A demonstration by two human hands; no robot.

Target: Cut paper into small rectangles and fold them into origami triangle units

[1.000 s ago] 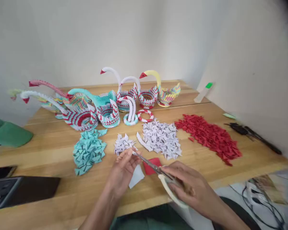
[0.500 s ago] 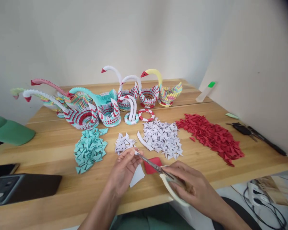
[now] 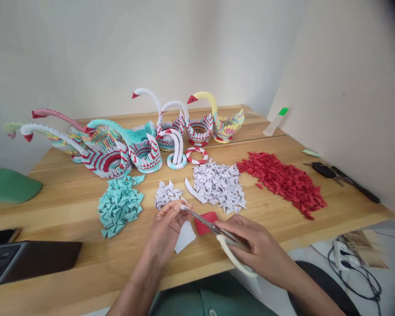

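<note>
At the far left of the bench point(image 3: 95, 267), a green bottle point(image 3: 15, 185) lies behind a phone point(image 3: 1, 237) and a dark box point(image 3: 48, 261). A row of paper swans point(image 3: 107, 159) stands along the back, and in front of it sits a pile of teal paper pieces point(image 3: 120, 206). Next, the left hand point(image 3: 167, 224) pinches a small white piece of paper point(image 3: 183, 207) between thumb and fingers, just in front of a small white pile point(image 3: 167, 193). A white sheet point(image 3: 185, 238) lies beside that hand. The scissors point(image 3: 211, 226) slant over a red square point(image 3: 204, 219), blade tips at the white piece, their pale handle gripped in the right hand point(image 3: 258, 243). Behind them is a larger white pile point(image 3: 220, 186); farther right, a red pile point(image 3: 285, 182), then keys point(image 3: 322, 170).
</note>
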